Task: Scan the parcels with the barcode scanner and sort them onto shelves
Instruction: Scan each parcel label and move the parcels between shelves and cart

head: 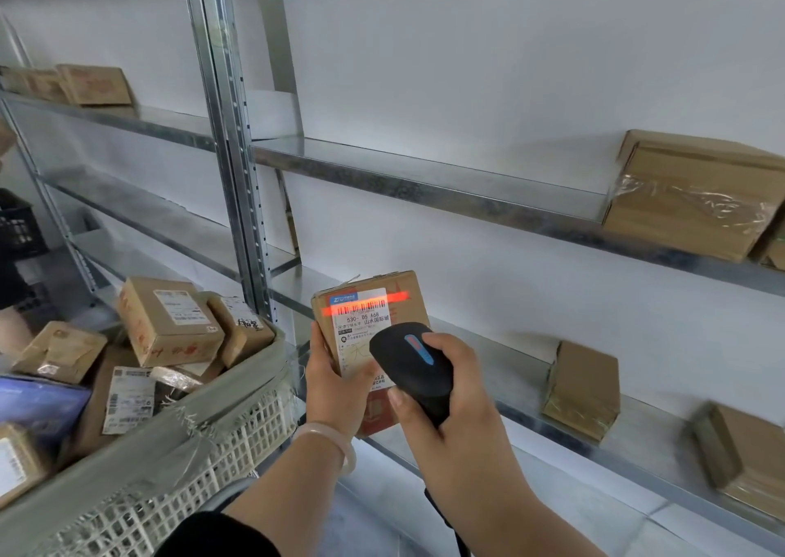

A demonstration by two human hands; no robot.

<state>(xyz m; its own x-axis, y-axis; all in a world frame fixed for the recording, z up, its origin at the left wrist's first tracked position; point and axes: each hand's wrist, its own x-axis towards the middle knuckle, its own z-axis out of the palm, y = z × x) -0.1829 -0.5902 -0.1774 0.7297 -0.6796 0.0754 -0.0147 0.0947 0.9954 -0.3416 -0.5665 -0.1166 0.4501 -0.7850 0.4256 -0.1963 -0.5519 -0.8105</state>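
My left hand [335,386] grips a small cardboard parcel [403,297] from below, label side facing me. Its white shipping label [361,323] carries a barcode, and a red scan line crosses that barcode. My right hand [446,403] grips a black barcode scanner [412,365] with a blue strip on top, held just in front of the parcel's lower half and pointed at the label. The scanner hides part of the label. Both hands hover in front of the lower metal shelf [509,391].
A white plastic basket [204,450] at the lower left holds several cardboard parcels [170,323]. More boxes stand on the shelves: one on the middle shelf at right [688,195], two on the lower shelf [582,391] [747,459], others far left [95,85]. A steel upright [229,140] divides the bays.
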